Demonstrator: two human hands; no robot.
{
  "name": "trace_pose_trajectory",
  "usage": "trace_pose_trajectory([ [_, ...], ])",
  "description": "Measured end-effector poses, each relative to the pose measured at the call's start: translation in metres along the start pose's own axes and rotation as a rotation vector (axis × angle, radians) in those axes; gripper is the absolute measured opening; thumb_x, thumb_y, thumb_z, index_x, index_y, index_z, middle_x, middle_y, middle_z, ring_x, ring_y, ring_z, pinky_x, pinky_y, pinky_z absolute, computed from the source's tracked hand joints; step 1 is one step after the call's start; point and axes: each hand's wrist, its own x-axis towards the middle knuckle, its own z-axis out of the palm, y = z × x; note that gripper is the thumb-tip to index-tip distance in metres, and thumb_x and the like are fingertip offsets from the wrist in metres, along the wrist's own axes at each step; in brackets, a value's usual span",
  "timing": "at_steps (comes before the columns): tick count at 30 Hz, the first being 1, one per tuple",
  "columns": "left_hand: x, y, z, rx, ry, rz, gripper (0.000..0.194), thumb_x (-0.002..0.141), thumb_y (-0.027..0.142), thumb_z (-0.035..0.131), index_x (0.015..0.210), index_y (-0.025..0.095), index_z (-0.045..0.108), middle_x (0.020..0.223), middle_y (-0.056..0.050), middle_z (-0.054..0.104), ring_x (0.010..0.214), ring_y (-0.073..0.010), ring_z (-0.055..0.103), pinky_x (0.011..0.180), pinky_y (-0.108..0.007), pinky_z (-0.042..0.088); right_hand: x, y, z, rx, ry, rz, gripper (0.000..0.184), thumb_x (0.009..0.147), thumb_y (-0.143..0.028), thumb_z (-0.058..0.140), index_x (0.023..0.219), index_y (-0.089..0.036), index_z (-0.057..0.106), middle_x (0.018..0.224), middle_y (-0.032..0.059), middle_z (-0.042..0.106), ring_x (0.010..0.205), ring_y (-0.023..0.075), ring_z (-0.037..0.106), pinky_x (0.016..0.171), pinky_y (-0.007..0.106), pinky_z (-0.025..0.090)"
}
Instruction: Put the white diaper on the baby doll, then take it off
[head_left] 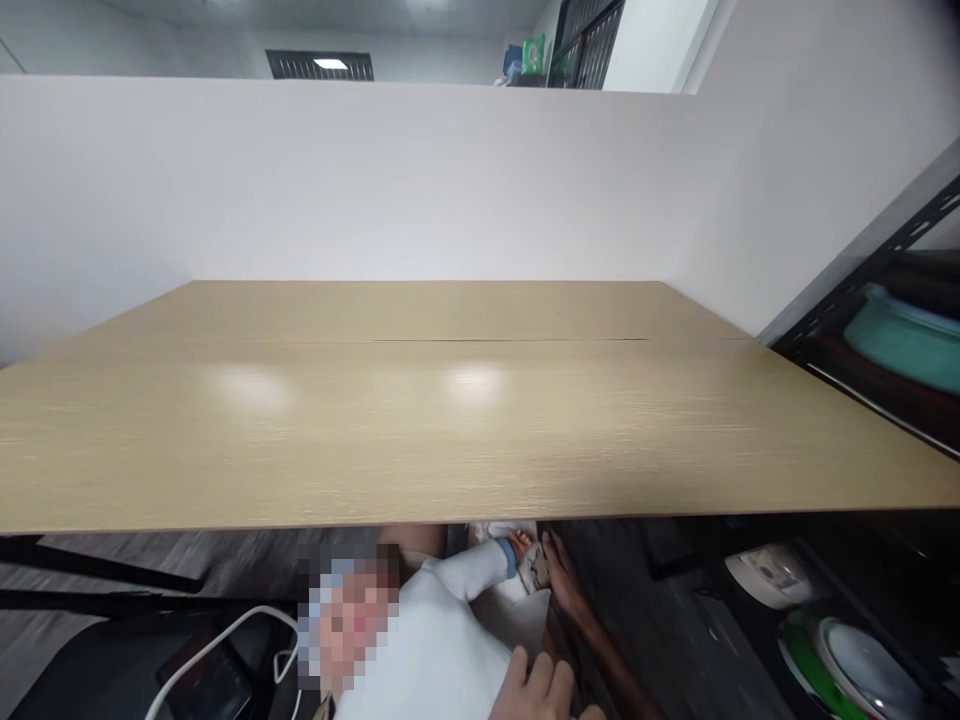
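Observation:
A person in white long-sleeved clothing [442,640] lies across in front of me, below the table's near edge, head to the left. One small hand [519,543] of that person, with a blue cuff, reaches toward a crumpled whitish cloth [534,570]. At the bottom edge is what appears to be my right hand [536,685], its fingers bent and pressed together against the white clothing. What lies under those fingers is hidden. My left hand does not show. A bare limb [592,625], seemingly a leg and foot, extends in shadow to the right.
A wide wooden table [450,430] spans the view before a white partition [420,180]. Right stands a black metal rack [847,300] holding a teal item [907,335]. Round containers [862,660] sit below. A white cable [217,640] crosses a black seat [82,670] at lower left.

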Motion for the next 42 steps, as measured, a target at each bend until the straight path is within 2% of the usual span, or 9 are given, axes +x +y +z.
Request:
trace_pose_trajectory([
  [4, 0.0, -0.001, -0.005, 0.003, 0.027, 0.019, 0.022, 0.096, 0.039, 0.079, 0.082, 0.024, 0.07, 0.08, -0.003, 0.062, 0.071, -0.0199, 0.052, 0.076, -0.035, 0.04, -0.031, -0.013, -0.019, -0.004, -0.059, -0.059, 0.055, 0.107, -0.064, 0.051, 0.134, -0.021, 0.072, 0.14, 0.0139, 0.069, 0.136, 0.0303, 0.062, 0.12, 0.052, 0.05],
  [9, 0.0, -0.006, -0.026, 0.023, 0.154, 0.0, 0.024, 0.1, 0.041, 0.075, 0.088, 0.024, 0.064, 0.079, -0.003, 0.059, 0.074, -0.0222, 0.052, 0.077, -0.036, 0.036, -0.073, -0.046, -0.044, -0.133, -0.356, -0.311, 0.034, 0.105, -0.051, 0.057, 0.125, -0.035, 0.08, 0.136, 0.0069, 0.072, 0.131, 0.0305, 0.066, 0.116, 0.05, 0.054],
  [13, 0.002, -0.01, -0.041, -0.007, 0.125, 0.008, 0.025, 0.103, 0.044, 0.072, 0.092, 0.024, 0.062, 0.082, -0.003, 0.06, 0.077, -0.0231, 0.052, 0.077, -0.036, 0.034, -0.086, -0.041, -0.063, -0.088, -0.422, -0.232, 0.041, 0.108, -0.052, 0.05, 0.101, -0.025, 0.081, 0.14, 0.0104, 0.07, 0.129, 0.0277, 0.068, 0.113, 0.041, 0.056],
  [17, 0.004, -0.012, -0.049, -0.046, 0.099, 0.0, 0.022, 0.103, 0.042, 0.072, 0.093, 0.024, 0.064, 0.086, -0.003, 0.062, 0.08, -0.0239, 0.054, 0.077, -0.036, 0.035, -0.087, -0.022, -0.072, -0.004, -0.379, -0.149, 0.046, 0.107, -0.058, 0.048, 0.106, -0.025, 0.079, 0.123, 0.0118, 0.075, 0.12, 0.0285, 0.073, 0.11, 0.04, 0.058],
  [22, 0.005, -0.013, -0.055, -0.059, 0.023, 0.011, 0.02, 0.103, 0.043, 0.073, 0.097, 0.025, 0.065, 0.089, -0.003, 0.063, 0.084, -0.0246, 0.054, 0.075, -0.037, 0.033, -0.089, -0.017, -0.069, -0.127, -0.199, -0.103, 0.045, 0.105, -0.062, 0.05, 0.095, -0.025, 0.074, 0.092, 0.0071, 0.074, 0.092, 0.0289, 0.074, 0.085, 0.041, 0.064],
  [28, 0.005, -0.013, -0.059, -0.043, 0.023, 0.012, 0.024, 0.104, 0.041, 0.072, 0.094, 0.022, 0.061, 0.09, -0.004, 0.063, 0.085, -0.0242, 0.054, 0.077, -0.037, 0.032, -0.09, -0.019, -0.039, -0.395, -0.162, -0.313, 0.034, 0.104, -0.043, 0.057, 0.127, -0.029, 0.077, 0.137, 0.01, 0.072, 0.128, 0.0324, 0.068, 0.114, 0.053, 0.054],
  [31, 0.006, -0.013, -0.061, -0.033, 0.108, 0.003, 0.027, 0.1, 0.042, 0.077, 0.093, 0.023, 0.06, 0.091, -0.003, 0.063, 0.086, -0.0247, 0.053, 0.078, -0.038, 0.032, -0.091, -0.013, -0.009, -0.53, -0.213, -0.399, 0.051, 0.096, -0.028, 0.062, 0.146, -0.037, 0.07, 0.157, 0.0031, 0.063, 0.146, 0.0342, 0.061, 0.124, 0.056, 0.049],
  [35, 0.007, -0.014, -0.064, -0.024, 0.161, 0.004, 0.029, 0.1, 0.045, 0.077, 0.093, 0.023, 0.059, 0.09, -0.002, 0.061, 0.083, -0.0235, 0.052, 0.077, -0.038, 0.029, -0.091, -0.002, 0.017, -0.552, -0.288, -0.406, 0.062, 0.091, -0.019, 0.062, 0.146, -0.048, 0.069, 0.158, -0.0037, 0.06, 0.146, 0.0358, 0.061, 0.123, 0.06, 0.052],
  [42, 0.006, -0.013, -0.06, -0.02, 0.2, -0.011, 0.033, 0.097, 0.045, 0.081, 0.089, 0.023, 0.057, 0.084, -0.001, 0.059, 0.08, -0.0236, 0.051, 0.074, -0.038, 0.027, -0.083, 0.012, -0.022, -0.534, -0.281, -0.429, 0.072, 0.097, -0.035, 0.063, 0.161, -0.061, 0.042, 0.164, -0.0081, 0.052, 0.149, 0.0372, 0.056, 0.128, 0.07, 0.041],
])
